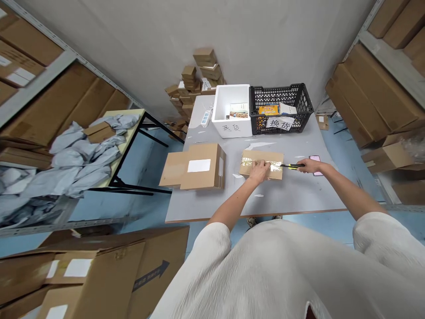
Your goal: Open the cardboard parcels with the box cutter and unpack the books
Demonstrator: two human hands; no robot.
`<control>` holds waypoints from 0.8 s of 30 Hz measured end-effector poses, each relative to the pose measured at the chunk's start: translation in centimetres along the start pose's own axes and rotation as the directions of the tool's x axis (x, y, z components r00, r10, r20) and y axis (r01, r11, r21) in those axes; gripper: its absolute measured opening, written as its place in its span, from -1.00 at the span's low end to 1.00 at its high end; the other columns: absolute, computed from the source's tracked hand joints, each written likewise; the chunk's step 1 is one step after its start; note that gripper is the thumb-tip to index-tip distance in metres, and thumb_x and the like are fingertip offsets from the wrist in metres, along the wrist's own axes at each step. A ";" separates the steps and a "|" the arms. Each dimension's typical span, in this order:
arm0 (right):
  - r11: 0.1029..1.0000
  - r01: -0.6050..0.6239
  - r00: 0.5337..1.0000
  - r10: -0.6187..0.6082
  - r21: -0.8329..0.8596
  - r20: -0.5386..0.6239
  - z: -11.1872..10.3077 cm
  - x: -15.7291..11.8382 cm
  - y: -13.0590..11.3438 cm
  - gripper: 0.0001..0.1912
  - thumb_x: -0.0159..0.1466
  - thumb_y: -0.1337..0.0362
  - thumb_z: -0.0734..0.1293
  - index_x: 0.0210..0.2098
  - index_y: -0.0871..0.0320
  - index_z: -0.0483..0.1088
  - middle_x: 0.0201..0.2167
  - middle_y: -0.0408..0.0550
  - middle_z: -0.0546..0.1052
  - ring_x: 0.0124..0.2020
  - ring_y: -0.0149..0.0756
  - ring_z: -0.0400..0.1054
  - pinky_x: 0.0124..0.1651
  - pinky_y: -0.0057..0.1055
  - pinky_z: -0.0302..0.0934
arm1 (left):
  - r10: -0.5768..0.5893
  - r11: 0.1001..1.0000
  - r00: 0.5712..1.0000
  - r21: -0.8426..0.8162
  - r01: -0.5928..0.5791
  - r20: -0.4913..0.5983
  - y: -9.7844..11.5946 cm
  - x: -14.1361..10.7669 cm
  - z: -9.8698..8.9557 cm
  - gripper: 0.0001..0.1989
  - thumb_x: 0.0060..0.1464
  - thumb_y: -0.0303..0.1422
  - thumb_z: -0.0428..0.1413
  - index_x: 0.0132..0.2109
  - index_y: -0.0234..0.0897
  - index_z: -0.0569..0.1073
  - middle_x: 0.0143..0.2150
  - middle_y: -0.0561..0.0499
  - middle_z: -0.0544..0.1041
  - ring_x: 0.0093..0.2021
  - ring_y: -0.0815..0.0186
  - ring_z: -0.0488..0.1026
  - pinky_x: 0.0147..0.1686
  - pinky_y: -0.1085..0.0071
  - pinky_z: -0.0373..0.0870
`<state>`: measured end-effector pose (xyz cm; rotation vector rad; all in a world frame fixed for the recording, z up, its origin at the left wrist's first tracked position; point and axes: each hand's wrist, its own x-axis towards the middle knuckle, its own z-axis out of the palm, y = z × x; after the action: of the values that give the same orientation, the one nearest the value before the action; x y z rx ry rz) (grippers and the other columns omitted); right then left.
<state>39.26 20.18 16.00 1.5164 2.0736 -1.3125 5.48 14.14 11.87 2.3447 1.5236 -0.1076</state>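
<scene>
A cardboard box (246,158) with shiny clear tape along its top lies on the grey table (202,206). My left hand (259,172) rests on the taped top with its fingers spread. My right hand (309,166) is closed round a yellow and black utility knife (293,166). The knife points left, and its tip is at the right end of the box's tape. Whether the blade has entered the tape is too small to tell. Just beyond my right hand lies a phone (315,158) with a pink screen.
Left of the taped box stand cardboard boxes (202,177). A white foam bin (232,128) and a black crate (300,122) holding small packages sit at the table's back. Grey parcels (71,157) cover a side table; large cartons flank the workspace.
</scene>
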 end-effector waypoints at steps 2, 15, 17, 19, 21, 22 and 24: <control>1.000 0.011 0.999 -0.011 -0.006 -0.038 0.5 -0.7 0.2 -0.63 0.30 -0.10 0.41 -0.17 0.07 0.50 -0.34 -0.06 0.58 -0.30 -0.22 0.45 -0.28 -0.38 0.27 | 0.003 1.000 1.000 0.002 -0.003 0.003 0.0 -0.1 -0.1 -0.27 0.12 -0.21 0.49 0.35 -0.14 0.40 0.29 -0.24 0.42 0.10 0.00 0.56 0.45 -0.06 -0.04; 0.998 -0.005 0.995 -0.001 -0.063 -0.104 1.2 -1.4 -0.3 -0.65 0.41 -0.05 0.35 -0.08 0.08 0.55 -0.24 -0.01 0.65 -0.23 -0.16 0.49 -0.25 -0.38 0.27 | 0.078 0.996 0.997 0.046 -0.078 0.005 2.5 1.6 -0.6 -0.06 0.04 0.00 0.50 0.43 -0.13 0.29 0.36 -0.29 0.40 0.41 -0.16 0.31 0.44 -0.07 0.06; 0.998 0.003 0.994 -0.010 -0.064 -0.109 1.2 -1.4 -0.3 -0.65 0.41 -0.04 0.35 -0.05 0.09 0.55 -0.24 0.00 0.65 -0.22 -0.16 0.50 -0.24 -0.37 0.27 | 0.114 0.993 0.993 0.033 -0.114 0.006 3.1 1.9 -0.5 -0.11 0.08 -0.05 0.48 0.43 -0.12 0.29 0.34 -0.28 0.41 0.40 -0.15 0.32 0.45 -0.07 0.04; 0.997 0.002 0.993 -0.011 -0.077 -0.116 1.3 -1.3 -0.3 -0.64 0.42 -0.04 0.35 -0.04 0.10 0.56 -0.23 0.01 0.66 -0.23 -0.16 0.49 -0.24 -0.37 0.25 | 0.117 0.993 0.993 0.030 -0.118 0.019 3.5 2.3 -0.3 -0.18 0.09 -0.10 0.48 0.38 -0.15 0.33 0.32 -0.29 0.42 0.39 -0.15 0.33 0.44 -0.07 0.04; 0.995 -0.011 0.992 -0.002 -0.099 -0.126 1.3 -1.2 -0.3 -0.63 0.42 -0.05 0.35 -0.05 0.11 0.56 -0.23 0.01 0.65 -0.25 -0.16 0.48 -0.25 -0.37 0.22 | 0.096 0.995 0.995 0.025 -0.097 0.036 3.7 2.7 -0.2 -0.21 0.06 -0.12 0.50 0.33 -0.18 0.37 0.31 -0.30 0.42 0.38 -0.17 0.35 0.45 -0.09 0.01; 0.994 -0.017 0.991 0.003 -0.109 -0.131 1.3 -1.2 -0.3 -0.63 0.42 -0.05 0.35 -0.05 0.11 0.57 -0.23 0.01 0.65 -0.25 -0.16 0.48 -0.26 -0.37 0.20 | 0.087 0.996 0.995 0.023 -0.088 0.040 3.7 2.9 -0.1 -0.20 0.04 -0.13 0.51 0.32 -0.18 0.38 0.31 -0.30 0.42 0.37 -0.17 0.37 0.47 -0.10 -0.02; 0.992 -0.025 0.990 0.006 -0.127 -0.142 1.2 -1.2 -0.5 -0.62 0.43 -0.06 0.34 -0.06 0.11 0.57 -0.22 0.01 0.65 -0.26 -0.17 0.47 -0.27 -0.37 0.18 | 0.087 0.996 0.995 0.023 -0.089 0.045 3.6 3.2 0.0 -0.18 -0.01 -0.15 0.54 0.32 -0.18 0.39 0.30 -0.28 0.41 0.36 -0.17 0.39 0.51 -0.14 -0.09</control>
<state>39.03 18.40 16.35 1.6074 2.1805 -1.0713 10.06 15.62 11.99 2.4090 1.4041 -0.1567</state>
